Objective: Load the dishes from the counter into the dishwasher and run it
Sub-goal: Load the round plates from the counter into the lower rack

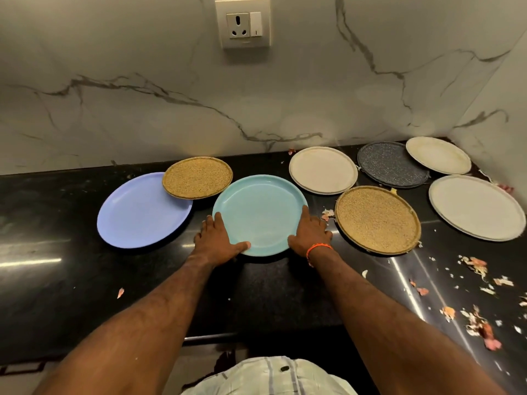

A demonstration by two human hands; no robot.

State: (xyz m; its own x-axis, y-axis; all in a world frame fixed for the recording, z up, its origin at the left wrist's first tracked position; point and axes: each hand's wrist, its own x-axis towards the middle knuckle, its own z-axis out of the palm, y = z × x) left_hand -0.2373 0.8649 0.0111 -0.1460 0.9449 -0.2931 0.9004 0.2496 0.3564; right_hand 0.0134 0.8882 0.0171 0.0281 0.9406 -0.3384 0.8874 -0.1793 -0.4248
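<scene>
A turquoise plate (261, 213) lies flat on the black counter (57, 280) in the middle. My left hand (216, 240) grips its near-left rim, thumb on top of the plate. My right hand (309, 233) holds its right rim, fingers along the edge. Left of it lies a blue plate (139, 212), with a speckled tan plate (197, 177) resting partly on its far edge. To the right lie a second tan plate (377, 219), a cream plate (323, 169), a dark speckled plate (393, 164) and two pale plates (438, 154) (476, 207). No dishwasher is in view.
A marble wall with a socket (242, 25) rises behind the counter, and a side wall closes the right corner. Onion-skin scraps (479, 323) litter the counter's right side. The counter's front edge runs just below my forearms.
</scene>
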